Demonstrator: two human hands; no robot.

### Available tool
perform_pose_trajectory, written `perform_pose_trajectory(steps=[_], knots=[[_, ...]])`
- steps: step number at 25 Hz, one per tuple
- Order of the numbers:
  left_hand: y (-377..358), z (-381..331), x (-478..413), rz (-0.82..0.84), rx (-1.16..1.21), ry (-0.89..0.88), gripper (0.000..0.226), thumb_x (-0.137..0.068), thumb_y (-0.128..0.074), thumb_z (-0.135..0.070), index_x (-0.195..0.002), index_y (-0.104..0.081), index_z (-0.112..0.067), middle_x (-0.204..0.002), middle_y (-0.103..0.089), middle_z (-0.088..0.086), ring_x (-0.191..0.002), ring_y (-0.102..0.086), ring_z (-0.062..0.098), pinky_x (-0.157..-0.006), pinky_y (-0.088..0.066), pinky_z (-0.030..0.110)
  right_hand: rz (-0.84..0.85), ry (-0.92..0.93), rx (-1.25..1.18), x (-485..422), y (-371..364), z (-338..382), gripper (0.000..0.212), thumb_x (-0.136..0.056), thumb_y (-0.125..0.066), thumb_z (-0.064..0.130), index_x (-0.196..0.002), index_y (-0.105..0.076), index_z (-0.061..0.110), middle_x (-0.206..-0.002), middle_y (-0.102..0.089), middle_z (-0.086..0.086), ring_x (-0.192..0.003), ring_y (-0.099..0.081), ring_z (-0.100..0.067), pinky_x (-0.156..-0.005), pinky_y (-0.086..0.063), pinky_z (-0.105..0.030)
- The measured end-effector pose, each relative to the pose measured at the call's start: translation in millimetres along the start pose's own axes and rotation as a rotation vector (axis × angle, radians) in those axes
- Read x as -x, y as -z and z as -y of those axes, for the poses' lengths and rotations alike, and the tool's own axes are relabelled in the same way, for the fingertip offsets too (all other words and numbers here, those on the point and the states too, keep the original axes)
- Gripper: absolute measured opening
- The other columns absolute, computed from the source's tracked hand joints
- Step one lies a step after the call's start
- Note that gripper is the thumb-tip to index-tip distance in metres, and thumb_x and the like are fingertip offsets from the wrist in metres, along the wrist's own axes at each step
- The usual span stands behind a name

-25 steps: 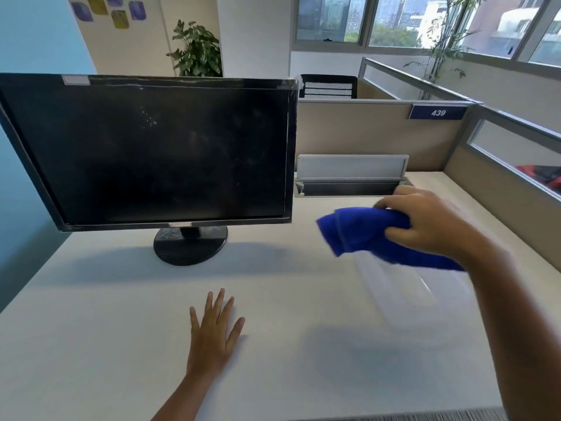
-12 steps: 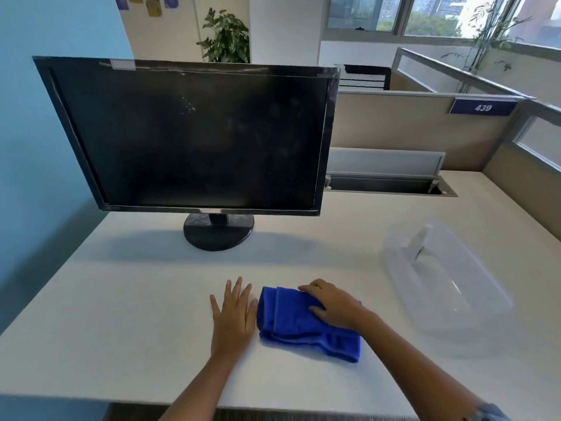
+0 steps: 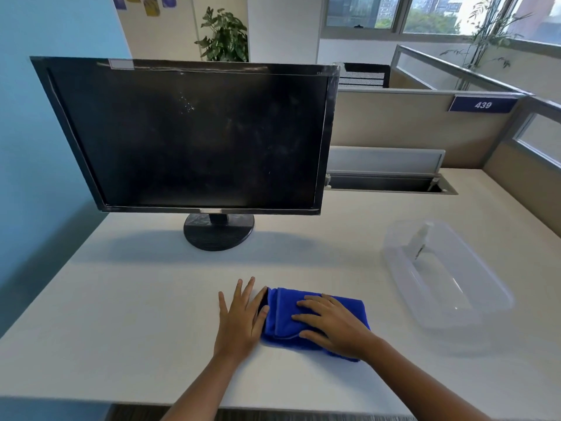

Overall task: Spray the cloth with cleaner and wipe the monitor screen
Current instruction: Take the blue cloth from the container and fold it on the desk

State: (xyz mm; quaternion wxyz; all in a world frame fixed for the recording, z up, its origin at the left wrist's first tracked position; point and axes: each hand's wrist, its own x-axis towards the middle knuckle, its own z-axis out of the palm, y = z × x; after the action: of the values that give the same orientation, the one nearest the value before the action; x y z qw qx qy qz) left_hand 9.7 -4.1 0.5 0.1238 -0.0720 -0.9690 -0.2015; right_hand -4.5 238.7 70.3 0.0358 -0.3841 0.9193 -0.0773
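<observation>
A folded blue cloth (image 3: pixel 285 314) lies on the white desk (image 3: pixel 136 314) near its front edge. My right hand (image 3: pixel 331 325) rests flat on top of the cloth with fingers spread. My left hand (image 3: pixel 241 317) lies flat on the desk, its thumb side touching the cloth's left edge. The black monitor (image 3: pixel 188 138) stands behind on a round base, its dark screen dusty with small specks. A clear spray bottle (image 3: pixel 420 241) leans inside a clear plastic tub (image 3: pixel 473 311) at the right.
An open cable tray (image 3: pixel 385 183) with a raised grey lid sits in the desk behind the tub. Beige partitions (image 3: pixel 409 126) bound the desk at the back and right. A blue wall (image 3: pixel 45 147) stands at the left.
My right hand carried the blue cloth from above the tub down to the desk front and laid it beside my left hand. It now rests flat on the cloth.
</observation>
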Motion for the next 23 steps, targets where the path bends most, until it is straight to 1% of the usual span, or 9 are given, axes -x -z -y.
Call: perform_pose_trajectory(steps=[3,5,8,13,14,16,18,21,23], knots=[[0,1,0,0.021,-0.027,0.004,0.059,-0.1,-0.008,-0.053,-0.144,-0.037,-0.026,-0.154,-0.027,0.0,-0.143,-0.008,0.019,-0.111,0.003,0.049,0.074,0.019,-0.09,-5,11,-8,0.055,-0.093,-0.032,0.06,-0.13,-0.055,0.026,-0.144,-0.043,-0.001,-0.133,-0.036,-0.017,-0.109,-0.026,-0.032],[-1,1,0,0.024,-0.038,0.009,0.06,-0.1,-0.006,-0.053,-0.144,-0.036,-0.026,-0.155,-0.026,0.0,-0.143,-0.007,0.018,-0.112,-0.001,0.052,0.095,0.061,-0.076,-6,14,-12,0.049,-0.087,-0.044,0.045,-0.129,-0.057,0.022,-0.142,-0.045,-0.004,-0.13,-0.04,-0.02,-0.107,-0.031,-0.032],[-1,2,0,0.029,-0.058,0.015,0.058,-0.1,-0.006,-0.052,-0.145,-0.033,-0.027,-0.154,-0.026,0.001,-0.143,-0.007,0.018,-0.11,-0.007,0.055,0.058,0.083,-0.07,-7,12,-14,0.042,-0.087,-0.042,0.029,-0.12,-0.064,0.016,-0.131,-0.056,-0.005,-0.119,-0.052,-0.022,-0.098,-0.045,-0.036],[-3,2,-1,0.029,-0.057,0.012,0.052,-0.103,-0.007,-0.047,-0.147,-0.026,-0.028,-0.154,-0.028,0.002,-0.143,-0.016,0.023,-0.111,-0.011,0.055,0.089,0.013,-0.155,-22,41,-25,0.031,-0.092,-0.047,0.02,-0.119,-0.062,0.017,-0.12,-0.063,0.001,-0.11,-0.055,-0.018,-0.09,-0.044,-0.032],[-3,1,-1,0.027,-0.057,0.012,0.052,-0.103,-0.008,-0.048,-0.147,-0.024,-0.028,-0.154,-0.028,0.002,-0.142,-0.018,0.024,-0.111,-0.01,0.054,0.059,-0.022,-0.138,-30,49,-31,0.03,-0.092,-0.047,0.021,-0.119,-0.062,0.019,-0.119,-0.063,0.002,-0.107,-0.056,-0.018,-0.088,-0.044,-0.032],[-2,1,-2,0.031,-0.051,0.022,0.055,-0.101,-0.01,-0.053,-0.148,-0.021,-0.027,-0.154,-0.028,0.002,-0.142,-0.02,0.026,-0.112,-0.01,0.056,-0.103,-0.124,-0.016,-47,61,-44,0.031,-0.094,-0.049,0.024,-0.123,-0.059,0.02,-0.12,-0.063,0.0,-0.107,-0.057,-0.021,-0.087,-0.045,-0.034],[0,0,-3,0.04,-0.052,0.014,0.062,-0.099,-0.015,-0.059,-0.147,-0.027,-0.022,-0.152,-0.031,0.004,-0.14,-0.024,0.027,-0.108,-0.015,0.059,-0.267,-0.273,0.076,-57,61,-45,0.037,-0.093,-0.054,0.022,-0.13,-0.054,0.019,-0.122,-0.062,-0.005,-0.107,-0.058,-0.026,-0.087,-0.046,-0.038],[0,1,-3,0.049,-0.062,-0.017,0.067,-0.095,-0.023,-0.064,-0.146,-0.032,-0.021,-0.152,-0.031,0.004,-0.141,-0.023,0.027,-0.108,-0.014,0.06,-0.465,-0.317,0.009,-62,48,-26,0.041,-0.085,-0.063,0.01,-0.125,-0.057,0.014,-0.112,-0.066,-0.008,-0.097,-0.061,-0.027,-0.079,-0.05,-0.04],[-2,3,-3,0.044,-0.035,-0.038,0.065,-0.094,-0.028,-0.063,-0.147,-0.031,-0.026,-0.154,-0.025,0.001,-0.143,-0.015,0.024,-0.11,-0.008,0.06,-0.5,-0.326,-0.028,-59,30,-8,0.034,-0.084,-0.064,0.009,-0.117,-0.062,0.013,-0.105,-0.067,-0.006,-0.092,-0.062,-0.027,-0.073,-0.051,-0.038]])
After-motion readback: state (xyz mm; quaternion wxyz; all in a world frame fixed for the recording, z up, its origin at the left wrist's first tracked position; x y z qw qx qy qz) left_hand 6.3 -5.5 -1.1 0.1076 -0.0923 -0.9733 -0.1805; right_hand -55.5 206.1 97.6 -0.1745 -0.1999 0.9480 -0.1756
